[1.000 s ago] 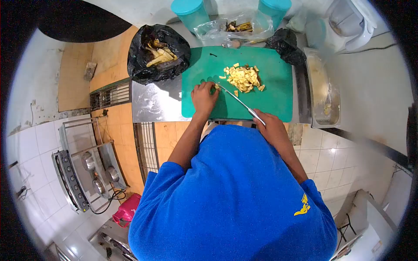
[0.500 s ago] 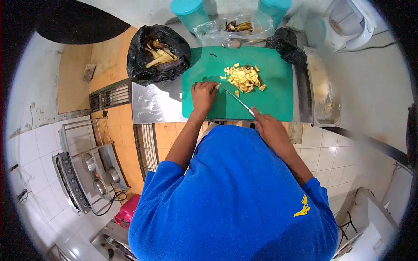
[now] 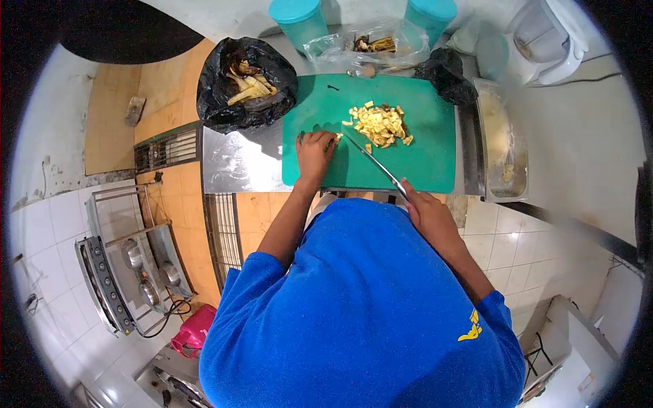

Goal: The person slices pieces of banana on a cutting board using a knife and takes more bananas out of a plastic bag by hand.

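My right hand (image 3: 431, 214) is wrapped round the handle of a knife (image 3: 378, 166), its blade slanting up and left over the green cutting board (image 3: 415, 166). The tip of the blade lies beside a small yellow piece of banana (image 3: 339, 137), which the fingertips of my left hand (image 3: 315, 156) pinch against the board. Most of what is under the left fingers is hidden. To the right of the tip sits a heap of chopped banana (image 3: 379, 125), with a few loose bits around it.
A black plastic bag (image 3: 211, 88) holding banana peels stands left of the board. Behind it are turquoise containers (image 3: 303, 30) and a clear bag (image 3: 333, 49) with dark peels. A metal tray (image 3: 507, 183) sits at the right, near a crumpled black bag (image 3: 449, 75).
My right hand has drawn back slightly toward my body and to the right, pulling the knife with it. My left hand stays nearly in place at the banana piece.
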Motion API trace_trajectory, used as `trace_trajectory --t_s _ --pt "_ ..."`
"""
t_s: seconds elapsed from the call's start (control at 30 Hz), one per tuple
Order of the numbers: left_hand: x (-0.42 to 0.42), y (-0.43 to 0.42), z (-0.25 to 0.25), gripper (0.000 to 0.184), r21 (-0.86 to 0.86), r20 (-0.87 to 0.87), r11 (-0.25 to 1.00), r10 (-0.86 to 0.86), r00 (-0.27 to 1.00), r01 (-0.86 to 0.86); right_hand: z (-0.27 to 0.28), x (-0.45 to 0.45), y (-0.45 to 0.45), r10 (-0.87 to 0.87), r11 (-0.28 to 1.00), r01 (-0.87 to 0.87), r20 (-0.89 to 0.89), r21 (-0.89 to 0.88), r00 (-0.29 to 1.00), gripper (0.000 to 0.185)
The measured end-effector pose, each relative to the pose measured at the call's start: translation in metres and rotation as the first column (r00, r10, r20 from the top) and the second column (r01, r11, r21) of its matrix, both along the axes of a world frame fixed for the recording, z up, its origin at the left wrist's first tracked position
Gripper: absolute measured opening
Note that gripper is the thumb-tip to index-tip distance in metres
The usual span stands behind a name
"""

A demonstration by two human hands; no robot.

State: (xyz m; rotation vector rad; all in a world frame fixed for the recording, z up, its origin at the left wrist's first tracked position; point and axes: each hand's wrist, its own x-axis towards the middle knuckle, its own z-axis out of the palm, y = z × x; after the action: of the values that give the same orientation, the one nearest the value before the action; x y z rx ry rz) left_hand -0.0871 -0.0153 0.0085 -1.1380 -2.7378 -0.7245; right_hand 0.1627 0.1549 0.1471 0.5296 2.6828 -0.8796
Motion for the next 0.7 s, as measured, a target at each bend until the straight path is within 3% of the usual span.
trace_trajectory --t_s 0.43,0.7 --pt "0.000 -0.001 0.000 0.013 -0.002 -0.009 1.000 0.000 1.000 0.000 0.007 -0.011 -0.003 0.068 0.997 -0.071 0.071 0.037 0.995 0.048" --pt "0.006 -0.001 0.002 0.015 -0.034 -0.001 0.995 0.090 0.996 -0.090 0.019 -0.004 0.004 0.093 0.993 -0.097 0.058 0.063 0.994 0.049"
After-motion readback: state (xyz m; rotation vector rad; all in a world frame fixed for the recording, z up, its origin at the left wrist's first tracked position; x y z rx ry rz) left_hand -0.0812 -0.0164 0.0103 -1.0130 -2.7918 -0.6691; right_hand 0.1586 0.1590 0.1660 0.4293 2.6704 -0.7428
